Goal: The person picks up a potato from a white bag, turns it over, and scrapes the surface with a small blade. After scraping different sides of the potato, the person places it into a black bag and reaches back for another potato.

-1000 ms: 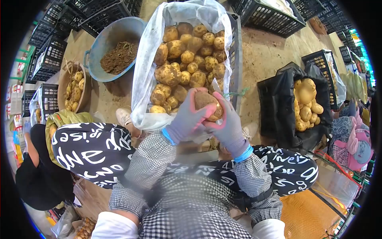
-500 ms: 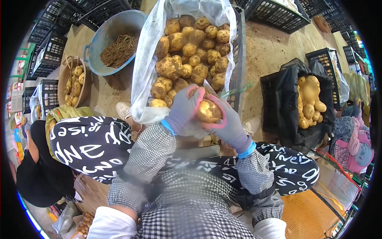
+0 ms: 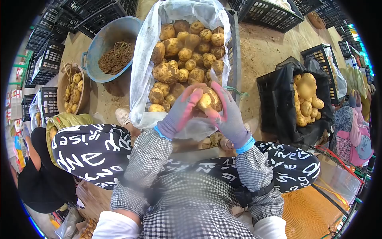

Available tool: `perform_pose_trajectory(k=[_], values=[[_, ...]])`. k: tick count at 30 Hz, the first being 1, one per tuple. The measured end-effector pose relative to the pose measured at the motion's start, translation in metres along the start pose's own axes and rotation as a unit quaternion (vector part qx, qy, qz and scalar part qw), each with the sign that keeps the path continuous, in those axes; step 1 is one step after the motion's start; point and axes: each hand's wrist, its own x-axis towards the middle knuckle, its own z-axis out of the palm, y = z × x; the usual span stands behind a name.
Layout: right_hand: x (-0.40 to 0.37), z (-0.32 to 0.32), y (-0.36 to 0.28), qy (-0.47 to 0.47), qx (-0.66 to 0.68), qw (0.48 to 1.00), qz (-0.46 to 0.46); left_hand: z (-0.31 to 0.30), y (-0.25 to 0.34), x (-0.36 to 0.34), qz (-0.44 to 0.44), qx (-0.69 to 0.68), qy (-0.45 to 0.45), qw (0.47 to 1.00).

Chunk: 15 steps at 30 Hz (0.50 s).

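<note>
Between my gloved hands is a muddy potato (image 3: 210,98), held over the near edge of a crate of potatoes. My left hand (image 3: 184,109) wraps its left side. My right hand (image 3: 230,115) grips it from the right, with one finger across its lower face. Both gloves are grey with pink fingers. Behind them, many soil-covered potatoes (image 3: 185,53) fill the crate, which has a white plastic liner (image 3: 140,75) folded over its rim.
A blue tub (image 3: 92,65) with soil stands at the upper left, beside a brown basket (image 3: 60,89) of potatoes. To the right, a black-lined crate (image 3: 274,107) holds cleaner potatoes. Black crates (image 3: 270,14) stand behind. People sit at both sides.
The potato has been turned between my hands and raised slightly in view. My right fingers have shifted upward around it. The surroundings have shifted a little with the camera.
</note>
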Motion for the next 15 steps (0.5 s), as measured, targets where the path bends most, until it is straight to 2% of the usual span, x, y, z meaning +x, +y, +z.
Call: perform_pose_trajectory(k=[2,4,6,8,11,14,15], values=[[-0.002,-0.002,-0.009,0.0,-0.023,0.999,0.045,0.002,-0.004,-0.001,-0.018,-0.053,-0.019,0.998],[-0.003,-0.004,-0.008,-0.018,-0.059,0.997,0.044,-0.006,-0.02,0.003,0.059,0.156,-0.022,0.986],[-0.002,-0.006,-0.004,-0.019,-0.05,0.998,0.037,-0.01,-0.028,0.004,0.067,0.156,-0.031,0.985],[0.0,-0.009,0.005,-0.004,0.004,1.0,0.024,-0.01,-0.03,0.002,0.005,-0.057,-0.042,0.997],[-0.001,0.005,0.017,0.051,0.184,0.98,0.06,-0.005,-0.015,-0.001,-0.02,-0.123,-0.051,0.991],[0.0,0.001,0.007,0.06,0.229,0.961,0.143,0.0,-0.006,-0.001,0.058,-0.091,-0.006,0.994],[-0.001,-0.003,0.001,0.045,0.242,0.958,0.145,-0.001,-0.007,0.0,0.09,-0.05,-0.008,0.995]])
